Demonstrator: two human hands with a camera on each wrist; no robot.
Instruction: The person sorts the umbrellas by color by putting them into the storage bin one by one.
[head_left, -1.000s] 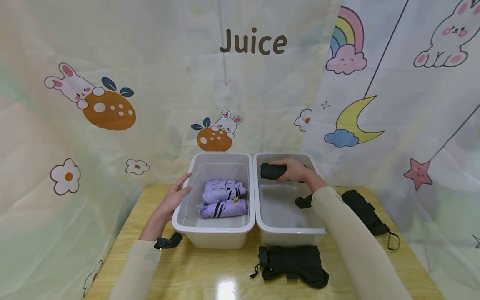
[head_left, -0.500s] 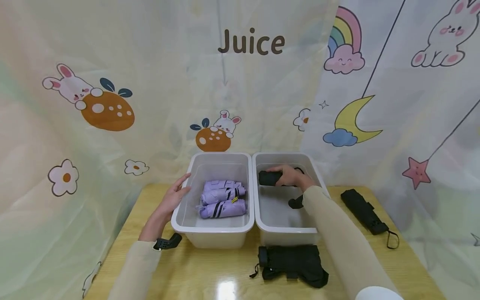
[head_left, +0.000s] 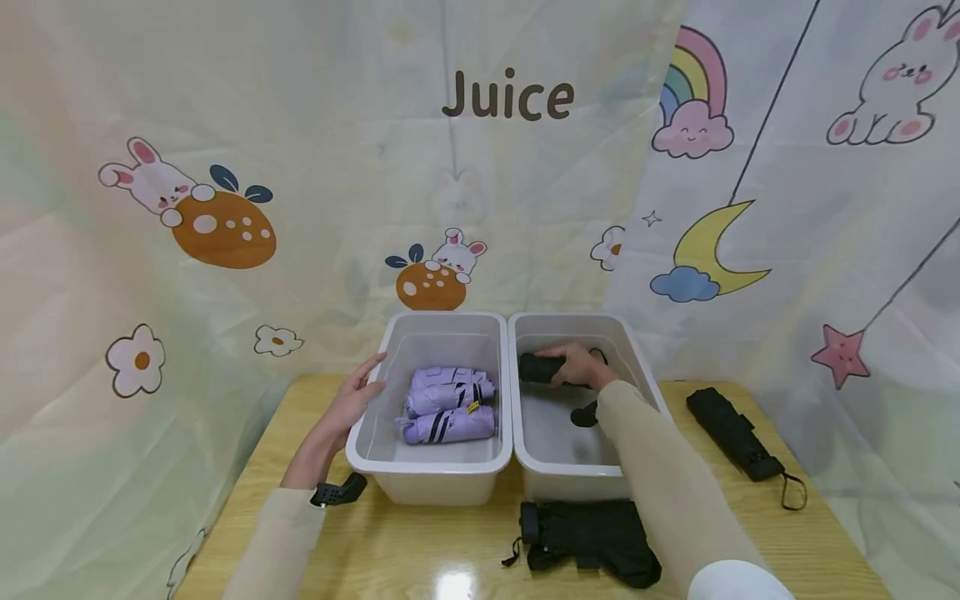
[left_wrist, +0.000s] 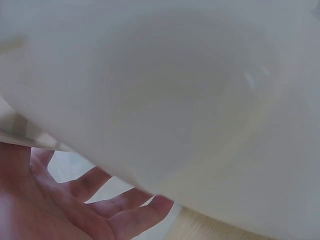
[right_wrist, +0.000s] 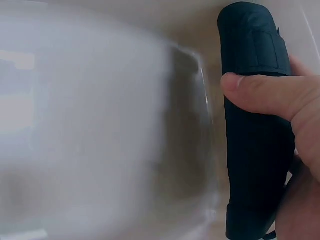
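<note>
My right hand [head_left: 579,367] grips a folded black umbrella [right_wrist: 256,145] inside the right bin [head_left: 527,454], low against its far wall. The thumb lies across the umbrella in the right wrist view, and a wrist loop shows beside it. My left hand [head_left: 354,402] rests at the left rim of the left bin [head_left: 431,461], its fingers spread and relaxed. Three folded lilac umbrellas [head_left: 450,426] lie side by side in that bin. The left wrist view shows mostly the bin's pale outer wall, with the fingers near its edge.
A black umbrella [head_left: 588,537] lies on the wooden table [head_left: 405,550] in front of the right bin. Another black umbrella [head_left: 731,433] with a loop lies to the right. The bins stand side by side before a printed curtain [head_left: 337,167].
My right hand has lowered the black umbrella farther into the right bin, and the right forearm has shifted left. My left hand stays at the rim. The head view tilts slightly up.
</note>
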